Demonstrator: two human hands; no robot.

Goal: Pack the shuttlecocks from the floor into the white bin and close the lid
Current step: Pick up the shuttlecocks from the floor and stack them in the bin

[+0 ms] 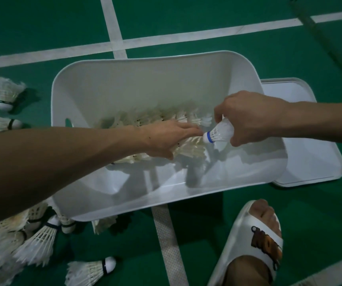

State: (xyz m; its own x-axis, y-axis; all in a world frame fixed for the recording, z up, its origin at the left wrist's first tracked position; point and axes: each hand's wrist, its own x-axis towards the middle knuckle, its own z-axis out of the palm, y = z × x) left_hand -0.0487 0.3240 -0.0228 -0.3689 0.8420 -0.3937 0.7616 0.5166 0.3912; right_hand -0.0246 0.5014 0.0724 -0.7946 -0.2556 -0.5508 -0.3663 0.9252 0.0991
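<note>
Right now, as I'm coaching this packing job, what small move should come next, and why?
Probably slide the blue-banded shuttlecock cork-first into the end of the stacked row. The right hand pinches its feathers with the cork aimed at that end, and the left hand rests on the row inside the white bin.

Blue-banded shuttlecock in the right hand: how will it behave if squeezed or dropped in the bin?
Probably very light: the right hand holds the blue-banded shuttlecock with fingertips alone. Its thin feather skirt looks crushable, so grip gently. Laid on its side, the cone would likely roll in an arc.
</note>
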